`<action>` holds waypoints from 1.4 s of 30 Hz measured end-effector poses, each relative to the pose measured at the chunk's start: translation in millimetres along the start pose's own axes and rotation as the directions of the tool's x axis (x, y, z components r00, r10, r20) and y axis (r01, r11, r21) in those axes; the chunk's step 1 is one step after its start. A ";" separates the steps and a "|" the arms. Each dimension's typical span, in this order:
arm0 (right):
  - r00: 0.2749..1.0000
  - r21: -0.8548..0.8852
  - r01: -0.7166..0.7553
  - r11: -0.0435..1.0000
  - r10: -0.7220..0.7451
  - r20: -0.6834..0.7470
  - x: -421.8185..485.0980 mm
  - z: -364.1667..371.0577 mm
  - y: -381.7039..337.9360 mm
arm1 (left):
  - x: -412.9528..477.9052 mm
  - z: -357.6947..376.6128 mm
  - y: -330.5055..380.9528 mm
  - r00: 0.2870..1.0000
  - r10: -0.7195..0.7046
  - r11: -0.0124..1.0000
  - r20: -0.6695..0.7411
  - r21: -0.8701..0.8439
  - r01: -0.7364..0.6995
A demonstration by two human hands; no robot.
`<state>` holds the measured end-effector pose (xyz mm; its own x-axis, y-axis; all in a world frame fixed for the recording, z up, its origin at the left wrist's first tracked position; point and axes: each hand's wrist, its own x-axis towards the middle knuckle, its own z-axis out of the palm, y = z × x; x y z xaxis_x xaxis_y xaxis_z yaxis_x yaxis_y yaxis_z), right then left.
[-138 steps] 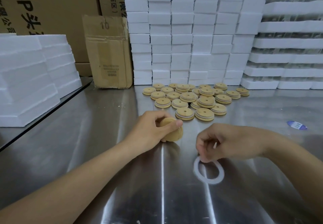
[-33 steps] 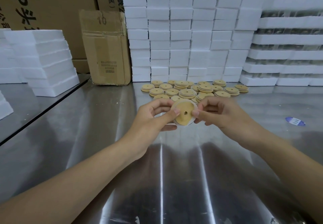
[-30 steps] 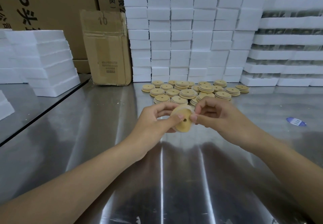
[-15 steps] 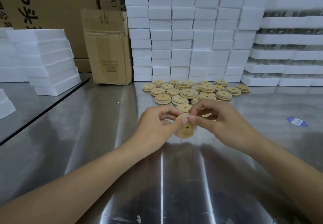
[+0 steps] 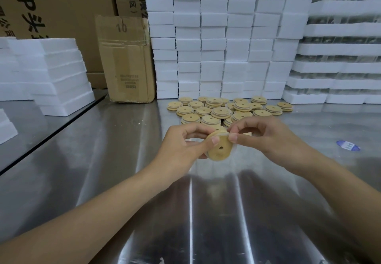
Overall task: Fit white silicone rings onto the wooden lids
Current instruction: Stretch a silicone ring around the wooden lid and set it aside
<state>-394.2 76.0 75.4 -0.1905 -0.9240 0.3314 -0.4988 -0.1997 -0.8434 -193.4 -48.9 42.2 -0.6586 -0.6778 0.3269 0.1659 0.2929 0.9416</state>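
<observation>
Head cam, single view. Wooden lid (image 5: pixel 219 150) held up in air over the steel table (image 5: pixel 123 160), between both hands, flat face w/ centre hole toward camera. L hand (image 5: pixel 185 146) grips it: thumb on the near face by the upper-left rim, fingers curled behind. R hand (image 5: pixel 266 138) pinches at the upper-right rim, thumb tip vs curled forefinger, on the white silicone ring (image 5: pixel 223 133), which shows as a pale band along the top edge; the far side of the ring is hidden behind the lid, so can't tell how much is seated. Handling, est.: lid light, stiff, dry wood, low slip, no real breakage risk; best held by the faces so the rim stays free. Ring thin, soft, stretchy, prob. tacky; likely to roll, twist or spring back off if let go w/ one part unseated. Take it by small pinches at the rim, working round, L hand turning the lid. Pile of lids (image 5: pixel 222 109) lies further back on the table, in front of stacked white foam blocks (image 5: pixel 216 37); cardboard box (image 5: pixel 125 62) to their left.
</observation>
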 end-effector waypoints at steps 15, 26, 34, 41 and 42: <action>0.999 -0.156 0.038 0.987 -0.035 0.022 -1.2 17.3 4.6 | 0.2 -1.2 -10.7 0.996 -0.057 0.996 0.061 0.076 0.053; 0.998 -0.264 0.064 0.962 -0.059 0.028 -1.7 15.8 0.6 | 1.4 0.4 -7.2 0.996 -0.070 0.998 0.060 0.011 0.070; 0.997 -0.281 0.044 0.959 -0.025 0.072 1.1 -4.8 -1.2 | 2.4 2.5 -7.7 0.995 -0.091 0.996 0.041 0.027 0.090; 0.996 -0.137 -0.013 0.990 0.025 0.089 1.1 1.5 5.0 | -0.7 -0.4 -9.5 0.990 -0.132 0.990 0.044 -0.040 0.133; 0.996 -0.122 -0.017 0.992 0.028 0.088 0.6 3.6 5.2 | -1.0 -0.7 -9.7 0.990 -0.139 0.988 0.035 -0.065 0.141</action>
<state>-393.8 73.2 69.7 -0.1291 -0.9543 0.2695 -0.5952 -0.1428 -0.7908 -193.9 -51.6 32.9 -0.7006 -0.6877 0.1902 0.1188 0.1505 0.9815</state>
